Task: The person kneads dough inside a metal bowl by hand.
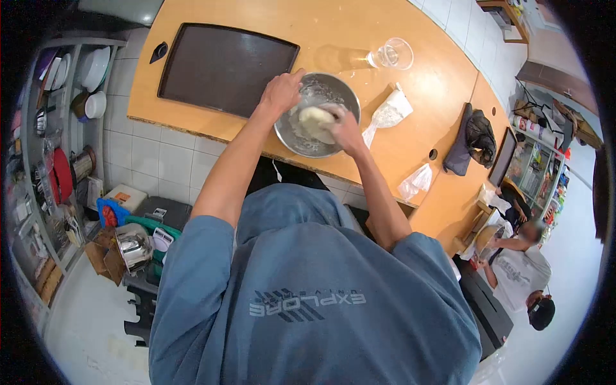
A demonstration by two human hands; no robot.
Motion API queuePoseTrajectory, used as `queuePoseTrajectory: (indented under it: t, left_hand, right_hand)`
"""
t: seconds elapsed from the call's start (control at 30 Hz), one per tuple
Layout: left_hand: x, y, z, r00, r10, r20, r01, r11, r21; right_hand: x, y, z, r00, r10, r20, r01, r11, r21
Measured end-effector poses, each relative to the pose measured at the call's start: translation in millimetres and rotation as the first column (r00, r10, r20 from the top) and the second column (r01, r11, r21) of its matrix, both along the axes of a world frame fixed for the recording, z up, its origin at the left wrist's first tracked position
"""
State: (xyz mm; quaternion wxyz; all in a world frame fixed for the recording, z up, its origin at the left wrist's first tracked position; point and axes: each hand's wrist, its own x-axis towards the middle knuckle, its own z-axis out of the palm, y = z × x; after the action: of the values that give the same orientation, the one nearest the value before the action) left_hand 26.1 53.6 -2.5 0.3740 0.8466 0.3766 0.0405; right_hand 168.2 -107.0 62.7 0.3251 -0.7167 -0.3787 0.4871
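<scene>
A round metal bowl (307, 149) stands near the front edge of the wooden table (256, 14). Pale dough (316, 122) lies in it, with whitish residue on the inner wall. My left hand (283, 91) is at the bowl's upper left rim, its fingers closed around the edge. My right hand (345, 130) is inside the bowl at the right, fingers curled on the dough and slightly blurred. To the right of the bowl is a clear plastic bag of white powder (391, 112). A dark rectangular tray (224, 67) lies to the left.
A clear plastic cup (393, 54) is behind the bowl. Another plastic bag (417, 182) and a dark cloth (457, 144) lie to the right. Shelves with bowls (96, 67) stand at the left. Two other people (523, 273) are at the far right.
</scene>
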Motion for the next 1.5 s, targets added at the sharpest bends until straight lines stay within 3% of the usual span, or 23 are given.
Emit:
queuePoseTrajectory:
  t: [0.07,0.13,0.17,0.23,0.3,0.4,0.43,0.53,0.63,0.73,0.83,0.93,1.03,1.13,1.23,1.33,1.43,1.5]
  left_hand:
    - [0,1,1,1.0,-0.018,0.006,0.018,1.0,0.008]
    - [0,1,3,0.998,-0.04,0.037,0.039,0.999,0.025]
    - [0,1,3,0.999,-0.038,0.029,0.037,0.999,0.02]
    - [1,2,3,0.999,-0.035,0.012,0.035,0.999,0.011]
    - [3,1,3,0.999,-0.04,-0.013,0.04,0.999,0.008]
    - [2,0,1,0.999,-0.026,-0.032,0.026,1.0,0.004]
    - [3,1,1,0.999,-0.018,-0.033,0.018,1.0,0.003]
    - [2,0,8,0.998,0.015,-0.061,-0.018,0.999,-0.044]
    - [2,0,14,0.989,0.132,-0.064,-0.14,0.98,-0.14]
    - [-9,-7,22,0.914,0.377,0.148,-0.315,0.892,-0.324]
    - [-25,-32,22,0.848,0.489,0.205,-0.386,0.834,-0.395]
    - [-31,-59,21,0.826,0.541,0.156,-0.475,0.818,-0.324]
    - [-33,-64,13,0.8,0.575,0.17,-0.488,0.789,-0.374]
    - [-33,-63,8,0.804,0.568,0.176,-0.488,0.8,-0.35]
    - [-27,-61,8,0.814,0.542,0.21,-0.465,0.824,-0.324]
    - [-25,-59,6,0.812,0.519,0.268,-0.447,0.847,-0.287]
    - [-25,-57,10,0.813,0.513,0.276,-0.442,0.852,-0.282]
    - [-24,-57,10,0.818,0.503,0.279,-0.423,0.854,-0.301]
  right_hand:
    - [2,-3,-10,0.943,-0.217,-0.251,0.231,0.973,0.026]
    - [1,-3,-19,0.751,-0.396,-0.528,0.47,0.883,0.006]
    - [4,-3,-32,0.745,-0.389,-0.542,0.461,0.887,-0.004]
    - [4,-3,-40,0.938,-0.281,-0.204,0.283,0.959,-0.022]
    - [5,-1,-46,0.986,-0.113,0.12,0.114,0.994,0.003]
    - [2,-5,-40,0.955,0.058,0.291,-0.081,0.994,0.068]
    - [8,-5,-48,0.944,0.2,0.264,-0.202,0.979,-0.021]
    - [6,0,-40,0.82,0.344,0.456,-0.294,0.939,-0.18]
    - [1,5,-41,0.815,0.314,0.487,-0.268,0.949,-0.165]
    - [4,12,-45,0.768,0.36,0.529,-0.298,0.933,-0.202]
    - [10,16,-45,0.75,0.398,0.528,-0.372,0.914,-0.16]
    - [9,18,-39,0.804,0.394,0.445,-0.342,0.919,-0.195]
    - [-2,7,-45,0.774,0.317,0.548,-0.291,0.947,-0.136]
    - [-15,-2,-46,0.772,0.357,0.526,-0.297,0.934,-0.198]
    - [-44,-17,-62,0.559,0.263,0.787,-0.334,0.939,-0.077]
    - [-45,0,-38,0.607,0.407,0.682,-0.294,0.913,-0.283]
    - [-37,-7,-42,0.574,0.407,0.71,-0.363,0.904,-0.225]
    - [-18,-1,-41,0.87,0.303,0.388,-0.29,0.952,-0.095]
